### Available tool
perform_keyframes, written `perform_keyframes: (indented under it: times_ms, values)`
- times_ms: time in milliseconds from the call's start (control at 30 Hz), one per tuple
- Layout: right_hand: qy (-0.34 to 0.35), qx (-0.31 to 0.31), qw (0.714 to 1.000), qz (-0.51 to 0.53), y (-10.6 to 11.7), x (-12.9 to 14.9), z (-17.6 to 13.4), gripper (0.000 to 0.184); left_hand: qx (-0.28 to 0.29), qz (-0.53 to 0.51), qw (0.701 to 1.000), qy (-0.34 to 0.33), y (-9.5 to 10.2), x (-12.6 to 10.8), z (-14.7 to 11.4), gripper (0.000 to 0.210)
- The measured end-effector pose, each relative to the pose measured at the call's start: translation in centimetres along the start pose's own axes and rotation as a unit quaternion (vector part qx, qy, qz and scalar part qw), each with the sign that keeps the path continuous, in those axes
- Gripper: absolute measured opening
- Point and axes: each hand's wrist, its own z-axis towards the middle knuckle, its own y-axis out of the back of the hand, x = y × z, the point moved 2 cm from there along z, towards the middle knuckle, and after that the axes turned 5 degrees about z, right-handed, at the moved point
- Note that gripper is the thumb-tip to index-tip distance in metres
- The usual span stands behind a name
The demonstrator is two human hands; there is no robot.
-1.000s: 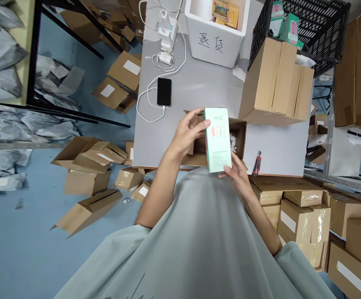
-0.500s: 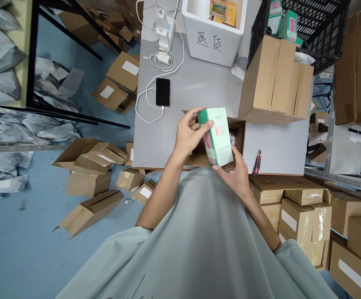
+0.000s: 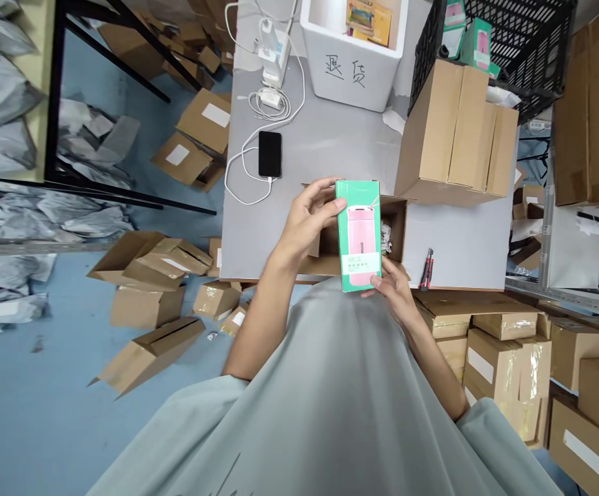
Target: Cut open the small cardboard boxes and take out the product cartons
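Note:
Between my two hands is a green product box (image 3: pixel 360 238) with a picture of a pink bottle on its face. My left hand (image 3: pixel 309 219) grips its upper left edge, thumb on the front. At the lower right corner my right hand (image 3: pixel 393 286) holds it, thumb on the front and fingers behind. Below the box lies an open cardboard carton (image 3: pixel 325 266) at the table's near edge. Some crumpled whitish material (image 3: pixel 385 238) shows inside the carton; the rest of its inside is hidden by the box and my hands.
On the grey table (image 3: pixel 330 151) lie a phone (image 3: pixel 270 153) on a white cable and a red utility knife (image 3: pixel 426 269). A white foam bin (image 3: pixel 351 76), cardboard cartons (image 3: pixel 447 131) and a black crate (image 3: pixel 526 48) stand behind. More boxes (image 3: pixel 149 351) litter the floor.
The green box has been turned in my hands, from its pale printed side to the face with the pink bottle. Both hands still hold it over the carton.

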Motion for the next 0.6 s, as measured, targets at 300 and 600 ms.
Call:
perform_keyframes:
  times_ms: [300,600]
  values:
    - [0.031,-0.091,0.99,-0.106,0.7,0.0,0.1,0.09,-0.066,0.065,0.995,-0.039,-1.4,0.3,0.1,0.052]
    - [0.064,-0.196,0.976,-0.073,3.5,-0.3,-0.5,0.099,-0.038,0.083,0.994,-0.058,-7.4,-1.1,0.2,0.075]
